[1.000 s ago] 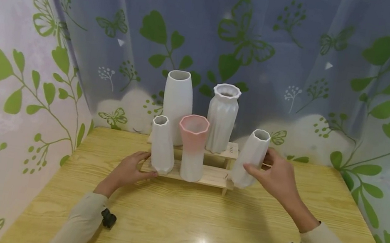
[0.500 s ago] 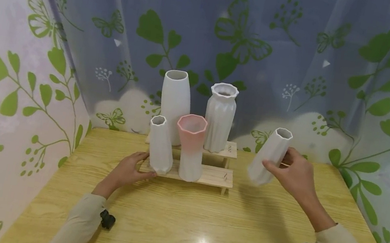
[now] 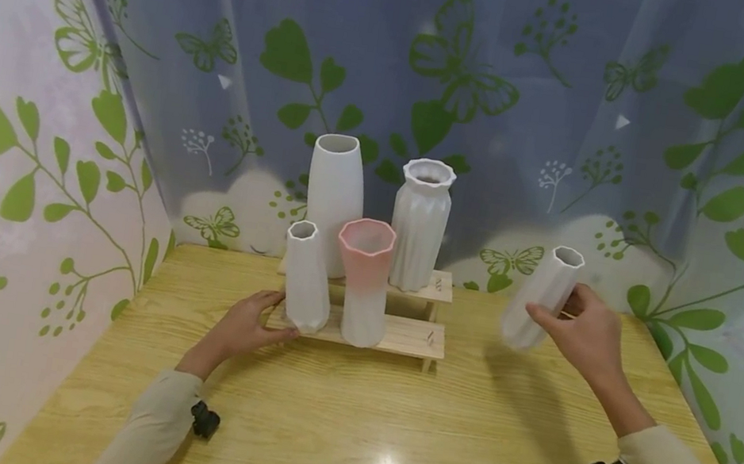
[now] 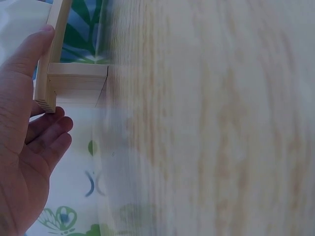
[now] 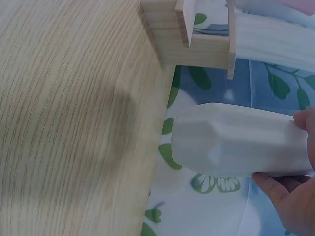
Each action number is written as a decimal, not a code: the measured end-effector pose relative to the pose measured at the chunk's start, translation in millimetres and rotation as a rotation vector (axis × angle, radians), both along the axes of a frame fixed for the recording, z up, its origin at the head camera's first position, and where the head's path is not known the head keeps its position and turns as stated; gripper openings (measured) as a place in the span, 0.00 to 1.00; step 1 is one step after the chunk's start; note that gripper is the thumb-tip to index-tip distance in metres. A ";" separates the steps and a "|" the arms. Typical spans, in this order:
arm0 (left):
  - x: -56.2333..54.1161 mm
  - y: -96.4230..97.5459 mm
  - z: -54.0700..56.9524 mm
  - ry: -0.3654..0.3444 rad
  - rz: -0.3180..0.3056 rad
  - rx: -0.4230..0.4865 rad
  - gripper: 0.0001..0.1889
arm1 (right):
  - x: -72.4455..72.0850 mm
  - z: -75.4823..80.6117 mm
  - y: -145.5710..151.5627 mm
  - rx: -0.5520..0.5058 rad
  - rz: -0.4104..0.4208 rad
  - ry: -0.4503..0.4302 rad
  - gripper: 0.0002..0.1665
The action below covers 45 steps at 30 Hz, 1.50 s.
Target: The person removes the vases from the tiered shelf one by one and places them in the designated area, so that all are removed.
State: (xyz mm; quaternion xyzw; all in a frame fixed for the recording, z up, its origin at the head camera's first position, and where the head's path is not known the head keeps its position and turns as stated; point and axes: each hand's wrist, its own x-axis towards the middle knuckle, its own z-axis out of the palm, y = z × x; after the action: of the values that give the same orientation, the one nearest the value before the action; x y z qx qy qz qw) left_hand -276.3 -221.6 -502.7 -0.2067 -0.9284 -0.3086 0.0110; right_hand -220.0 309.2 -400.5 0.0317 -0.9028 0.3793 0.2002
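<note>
**One vase off the rack, four left standing**

Since a second ago, my right hand (image 3: 584, 332) has carried the small white faceted vase (image 3: 541, 297) away from the rack's right end and out to the right; it now hangs tilted in the air above the bench (image 3: 384, 442), well clear of the wood. That grip is wrapped round the vase's lower half, thumb in front, fingers behind; the right wrist view shows the vase (image 5: 231, 140) clear of the surface, with the rack's corner beyond its base.

Well to the left of that grip stands the stepped wooden rack (image 3: 400, 336). It holds the tall white vase (image 3: 334, 194) and the ribbed white vase (image 3: 420, 223) on the upper step, the pink vase (image 3: 365, 279) and the other small white vase (image 3: 306, 274) on the lower.

My left hand (image 3: 244, 325) rests with relaxed fingers against the rack's left end, grasping nothing; the left wrist view shows fingertips (image 4: 47, 32) touching the wood.

By my reckoning one vase is lifted off but not set down; four remain.
</note>
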 end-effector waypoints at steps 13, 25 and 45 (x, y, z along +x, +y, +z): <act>-1.4 -1.2 -0.4 -0.002 -0.002 0.005 0.50 | -14.3 -10.2 29.9 0.035 -0.053 -0.007 0.39; -0.5 -1.7 -0.9 -0.014 0.002 0.015 0.51 | -25.8 -19.9 57.1 0.076 -0.110 -0.076 0.44; 1.3 -1.0 -1.4 -0.017 0.001 0.026 0.50 | -36.7 -43.5 102.8 0.017 -0.230 -0.122 0.44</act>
State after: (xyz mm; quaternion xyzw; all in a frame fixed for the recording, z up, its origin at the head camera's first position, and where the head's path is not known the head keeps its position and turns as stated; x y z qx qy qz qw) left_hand -275.0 -222.5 -504.1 -0.2036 -0.9245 -0.3222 0.0060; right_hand -256.7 412.0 -444.0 -0.0935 -0.9143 0.3472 0.1867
